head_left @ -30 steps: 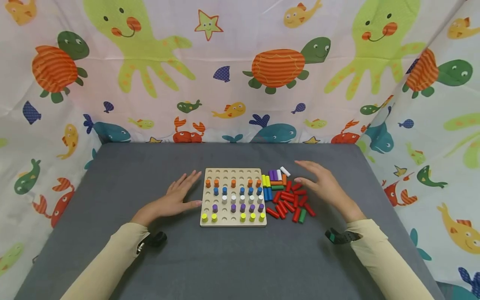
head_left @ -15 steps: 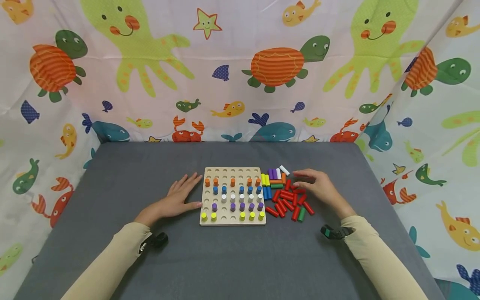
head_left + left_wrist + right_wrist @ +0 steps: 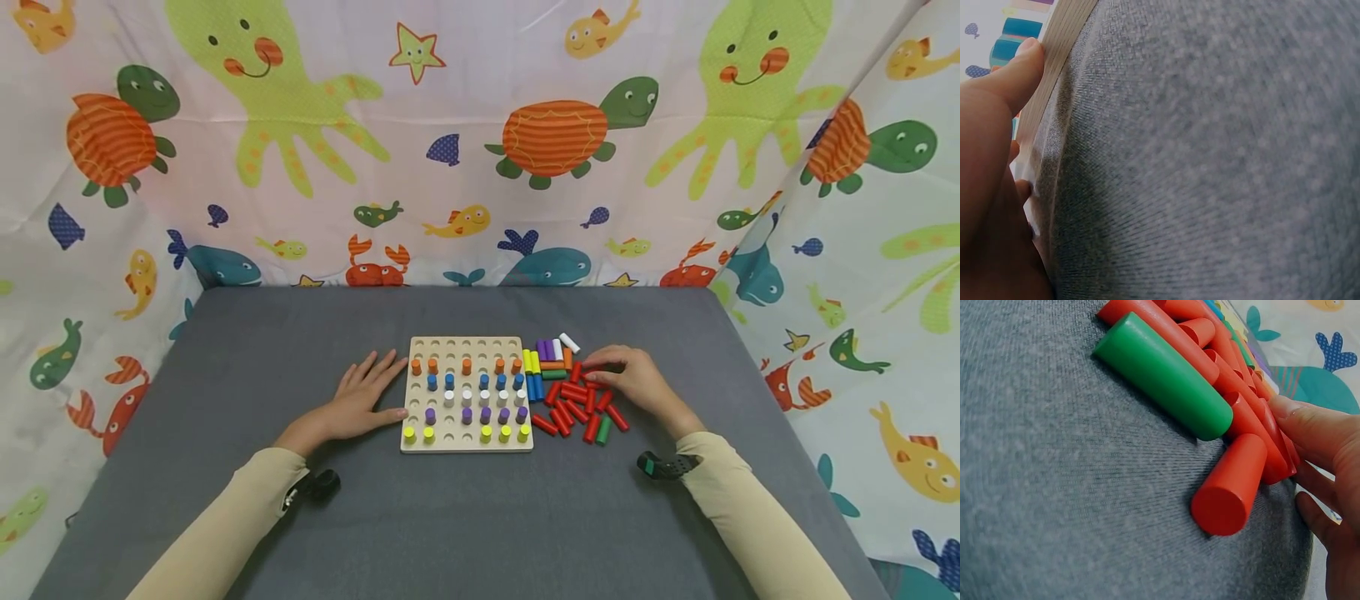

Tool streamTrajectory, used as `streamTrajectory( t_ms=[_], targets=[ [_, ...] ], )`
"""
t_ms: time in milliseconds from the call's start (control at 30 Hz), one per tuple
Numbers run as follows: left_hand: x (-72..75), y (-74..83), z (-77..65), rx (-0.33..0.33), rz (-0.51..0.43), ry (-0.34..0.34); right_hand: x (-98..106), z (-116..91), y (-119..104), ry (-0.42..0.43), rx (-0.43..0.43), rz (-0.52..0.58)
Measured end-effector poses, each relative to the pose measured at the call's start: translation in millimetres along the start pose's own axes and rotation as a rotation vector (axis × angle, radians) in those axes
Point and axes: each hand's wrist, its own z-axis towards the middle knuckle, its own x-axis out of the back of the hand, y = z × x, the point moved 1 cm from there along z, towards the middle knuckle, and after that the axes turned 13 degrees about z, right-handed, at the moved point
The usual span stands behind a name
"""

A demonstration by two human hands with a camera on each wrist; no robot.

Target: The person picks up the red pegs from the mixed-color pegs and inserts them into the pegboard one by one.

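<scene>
A light wooden pegboard on the grey table bears rows of orange, blue, white, purple and yellow pegs, with bare holes among them. My left hand lies spread at the board's left edge, and in the left wrist view its thumb rests against the wooden side. Right of the board, my right hand bends over a heap of red pegs. Its thumb and forefinger pinch a red peg at the heap's upper right, mostly hidden by the fingers.
Loose yellow pegs, blue pegs, purple pegs and a white peg lie close to the board's right edge. A green peg lies at the heap's near side. A curtain with sea animals stands behind the table.
My right hand has come down and toward me onto the red pegs, its thumb and forefinger closing together. The left hand has shifted slightly toward the board, fingers still spread.
</scene>
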Motion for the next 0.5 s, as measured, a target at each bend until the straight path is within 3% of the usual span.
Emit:
streamTrajectory(
  t_ms=[233, 500],
  targets=[
    [-1.8, -1.5, -1.0, -0.025, -0.031, 0.018, -0.6, 3.4, 1.5, 0.000, 0.028, -0.011],
    [2.7, 0.5, 1.8, 0.002, 0.012, -0.048, 1.1, 6.5, 1.1, -0.011, 0.046, -0.051]
  ],
)
